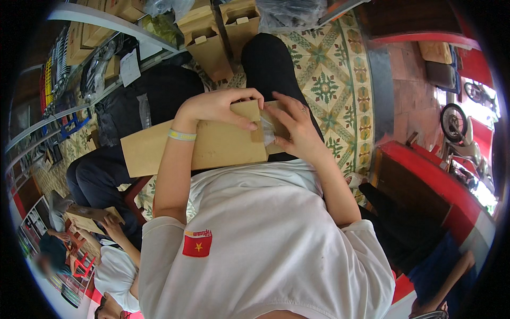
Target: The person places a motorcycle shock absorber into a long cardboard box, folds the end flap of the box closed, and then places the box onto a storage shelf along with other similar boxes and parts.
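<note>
A long brown cardboard box (223, 144) lies across my lap, its right end open. My left hand (223, 107) grips the box near that end, thumb on the upper face and fingers over the far edge. A wristband (182, 135) circles my left wrist. My right hand (297, 127) spans the open end, fingers and thumb apart around the end flap (279, 148). Clear plastic wrapping (267, 129) shows in the opening, close to my right thumb. What lies deeper inside the box is hidden.
Two open cardboard boxes (209, 54) stand on the patterned tile floor (322, 79) beyond my knees. A metal rack (115, 24) with boxes and coil springs (48, 81) runs along the left. At lower left, another person's hands hold a cardboard box (85, 218). Someone in blue (434, 271) is at lower right.
</note>
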### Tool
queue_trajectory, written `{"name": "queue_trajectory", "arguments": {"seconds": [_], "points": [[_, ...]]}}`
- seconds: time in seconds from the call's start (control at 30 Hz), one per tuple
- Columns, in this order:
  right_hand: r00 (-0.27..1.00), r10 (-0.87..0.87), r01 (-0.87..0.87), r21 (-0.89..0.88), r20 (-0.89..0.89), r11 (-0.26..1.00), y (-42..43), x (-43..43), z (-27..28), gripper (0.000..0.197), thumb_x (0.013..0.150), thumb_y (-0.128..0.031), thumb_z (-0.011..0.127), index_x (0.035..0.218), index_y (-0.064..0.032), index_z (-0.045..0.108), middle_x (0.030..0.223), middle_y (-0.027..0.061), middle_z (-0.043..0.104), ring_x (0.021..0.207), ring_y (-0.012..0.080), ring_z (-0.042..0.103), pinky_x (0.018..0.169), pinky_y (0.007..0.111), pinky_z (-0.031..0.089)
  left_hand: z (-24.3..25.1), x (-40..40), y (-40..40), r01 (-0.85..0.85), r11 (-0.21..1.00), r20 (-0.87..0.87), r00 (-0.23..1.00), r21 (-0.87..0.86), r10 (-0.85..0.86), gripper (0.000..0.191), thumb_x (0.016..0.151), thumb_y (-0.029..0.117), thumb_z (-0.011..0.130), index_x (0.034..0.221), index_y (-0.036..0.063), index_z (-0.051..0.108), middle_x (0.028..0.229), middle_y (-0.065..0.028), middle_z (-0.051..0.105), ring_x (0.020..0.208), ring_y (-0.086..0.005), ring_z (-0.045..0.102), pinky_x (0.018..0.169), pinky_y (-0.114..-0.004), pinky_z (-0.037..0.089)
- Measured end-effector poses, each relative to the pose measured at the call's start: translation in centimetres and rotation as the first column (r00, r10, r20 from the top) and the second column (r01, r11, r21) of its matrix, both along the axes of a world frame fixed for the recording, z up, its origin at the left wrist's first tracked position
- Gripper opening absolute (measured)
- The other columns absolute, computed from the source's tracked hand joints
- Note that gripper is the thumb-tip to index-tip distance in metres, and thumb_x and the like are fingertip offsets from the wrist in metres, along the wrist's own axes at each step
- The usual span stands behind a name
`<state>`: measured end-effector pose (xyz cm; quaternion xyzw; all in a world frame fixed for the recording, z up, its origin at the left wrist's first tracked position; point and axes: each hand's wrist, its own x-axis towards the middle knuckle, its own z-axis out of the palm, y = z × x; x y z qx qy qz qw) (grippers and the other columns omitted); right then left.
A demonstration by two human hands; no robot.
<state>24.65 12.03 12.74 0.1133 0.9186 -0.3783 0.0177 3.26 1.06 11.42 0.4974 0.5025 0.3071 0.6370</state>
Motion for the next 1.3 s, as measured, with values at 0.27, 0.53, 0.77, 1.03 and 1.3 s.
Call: {"name": "queue_trajectory", "arguments": {"seconds": [0.27, 0.53, 0.77, 1.03, 1.3], "points": [[0.943, -0.333, 0.289, -0.436, -0.026, 0.852, -1.9, 0.6, -1.2, 0.088, 0.065, 0.000, 0.066, 0.138, -0.0025, 0.016, 0.142, 0.0214, 0.015, 0.131, 0.0313, 0.021, 0.106, 0.035, 0.020, 0.3, 2.5, 1.4, -0.022, 0.999, -0.372, 0.928, 0.032, 0.032, 0.040, 0.070, 0.034, 0.066, 0.095, 0.0063, 0.051, 0.086, -0.0102, 0.059, 0.082, -0.0270, 0.058, 0.071, -0.034, 0.043], [0.899, -0.402, 0.231, -0.968, 0.173, 0.101, -1.8, 0.5, -1.8, 0.068, 0.080, 0.007, 0.047, 0.139, -0.0001, 0.014, 0.142, 0.0107, 0.023, 0.129, 0.0176, 0.026, 0.103, 0.028, 0.020, -0.3, 2.4, 1.4, -0.041, 0.996, -0.457, 0.887, 0.076, 0.071, 0.044, 0.065, 0.035, 0.067, 0.096, 0.0057, 0.053, 0.089, -0.0148, 0.061, 0.084, -0.0323, 0.058, 0.072, -0.038, 0.044], [0.873, -0.473, 0.281, -0.915, 0.119, 0.290, -2.9, -0.4, -2.1, 0.055, 0.086, 0.002, 0.044, 0.137, 0.0003, 0.022, 0.139, 0.0121, 0.031, 0.127, 0.0182, 0.031, 0.103, 0.029, 0.024, 0.4, 2.7, 1.5, -0.051, 0.999, -0.510, 0.859, 0.013, 0.050, 0.044, 0.067, 0.032, 0.066, 0.099, 0.0051, 0.054, 0.094, -0.0153, 0.061, 0.089, -0.0318, 0.058, 0.075, -0.037, 0.044], [0.828, -0.508, 0.368, -0.914, 0.238, 0.172, -2.6, -0.1, -2.5, 0.048, 0.090, -0.006, 0.047, 0.133, 0.0032, 0.028, 0.130, 0.0113, 0.042, 0.116, 0.0146, 0.042, 0.097, 0.026, 0.031, -0.2, 2.9, 0.9, -0.058, 0.974, -0.344, 0.929, 0.218, 0.133, 0.042, 0.064, 0.033, 0.073, 0.095, 0.0069, 0.060, 0.112, -0.0113, 0.051, 0.100, -0.0271, 0.053, 0.086, -0.034, 0.041], [0.832, -0.516, 0.331, -0.929, 0.205, 0.165, -2.5, -0.2, -2.5, 0.045, 0.090, -0.006, 0.045, 0.132, 0.0024, 0.031, 0.129, 0.0106, 0.043, 0.116, 0.0148, 0.042, 0.097, 0.026, 0.032, -0.7, 1.8, 1.0, -0.033, 0.966, -0.040, 0.998, 0.255, 0.044, 0.022, 0.062, 0.015, 0.076, 0.081, 0.0103, 0.065, 0.128, -0.0117, 0.038, 0.112, -0.0289, 0.046, 0.094, -0.036, 0.037]]}}
